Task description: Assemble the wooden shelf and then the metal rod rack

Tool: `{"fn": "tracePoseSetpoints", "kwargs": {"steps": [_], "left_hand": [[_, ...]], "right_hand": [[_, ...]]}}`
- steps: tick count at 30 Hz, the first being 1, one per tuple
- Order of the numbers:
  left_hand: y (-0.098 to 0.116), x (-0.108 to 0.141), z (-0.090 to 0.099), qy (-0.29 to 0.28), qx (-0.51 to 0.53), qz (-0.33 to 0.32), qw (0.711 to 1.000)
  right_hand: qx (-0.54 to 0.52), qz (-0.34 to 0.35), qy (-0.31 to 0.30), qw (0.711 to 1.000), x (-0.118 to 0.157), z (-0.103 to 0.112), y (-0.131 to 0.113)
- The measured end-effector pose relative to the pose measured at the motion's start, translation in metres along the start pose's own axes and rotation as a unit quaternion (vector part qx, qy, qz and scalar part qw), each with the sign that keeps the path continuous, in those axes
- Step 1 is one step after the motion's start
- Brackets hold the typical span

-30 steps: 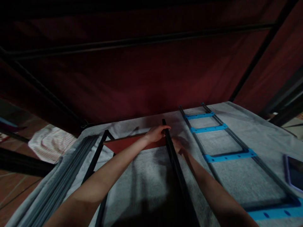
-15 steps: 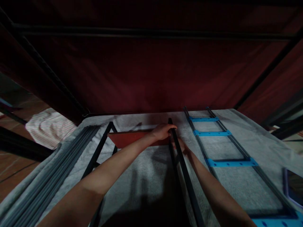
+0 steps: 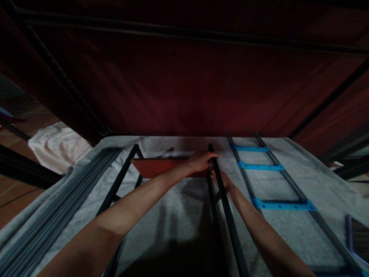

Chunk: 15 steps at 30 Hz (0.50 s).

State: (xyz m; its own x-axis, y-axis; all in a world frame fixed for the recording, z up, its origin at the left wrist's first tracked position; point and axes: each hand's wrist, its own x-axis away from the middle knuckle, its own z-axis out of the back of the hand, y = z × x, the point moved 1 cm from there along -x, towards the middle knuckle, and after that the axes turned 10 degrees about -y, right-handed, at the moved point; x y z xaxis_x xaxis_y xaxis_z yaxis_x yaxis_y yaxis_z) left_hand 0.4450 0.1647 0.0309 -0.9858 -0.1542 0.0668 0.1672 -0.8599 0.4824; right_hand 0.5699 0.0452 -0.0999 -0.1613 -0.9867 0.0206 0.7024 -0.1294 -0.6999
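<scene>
A black metal frame (image 3: 229, 215) stands on grey cloth, with a reddish-brown board (image 3: 161, 168) set between its two sides near the far end. My left hand (image 3: 201, 161) reaches across from the left, its fingers closed over the right-side bar where the board's end meets it. From the outer side, my right hand (image 3: 225, 181) comes up against the same bar, just below the left one. Its fingers are bent in behind the bar, which partly hides them. Anything small between those fingertips does not show.
Several grey tubes (image 3: 66, 200) lie along the left side on the grey cloth (image 3: 175, 200). To the right lies a rack of dark tubes with blue crosspieces (image 3: 284, 204). A phone-like object (image 3: 359, 234) is at the right edge. Dark red fabric (image 3: 190, 88) rises behind.
My view has tilted and shifted slightly. The right hand shows more clearly beside the bar, its fingers a little lower along it; the left hand keeps its place on the frame.
</scene>
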Motion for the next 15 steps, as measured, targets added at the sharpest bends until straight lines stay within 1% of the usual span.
{"fn": "tracePoseSetpoints", "kwargs": {"steps": [4,11,15], "left_hand": [[0.001,0.001,0.0,0.0,-0.007,-0.005,1.0],[0.001,0.002,0.0,0.002,-0.008,-0.013,1.0],[0.002,0.003,0.001,0.003,-0.009,-0.007,1.0]], "right_hand": [[0.001,0.003,0.003,1.0,0.002,-0.001,0.001],[-0.013,0.032,-0.044,0.998,0.002,0.013,-0.007],[-0.016,0.033,-0.032,0.999,0.003,0.012,-0.007]]}}
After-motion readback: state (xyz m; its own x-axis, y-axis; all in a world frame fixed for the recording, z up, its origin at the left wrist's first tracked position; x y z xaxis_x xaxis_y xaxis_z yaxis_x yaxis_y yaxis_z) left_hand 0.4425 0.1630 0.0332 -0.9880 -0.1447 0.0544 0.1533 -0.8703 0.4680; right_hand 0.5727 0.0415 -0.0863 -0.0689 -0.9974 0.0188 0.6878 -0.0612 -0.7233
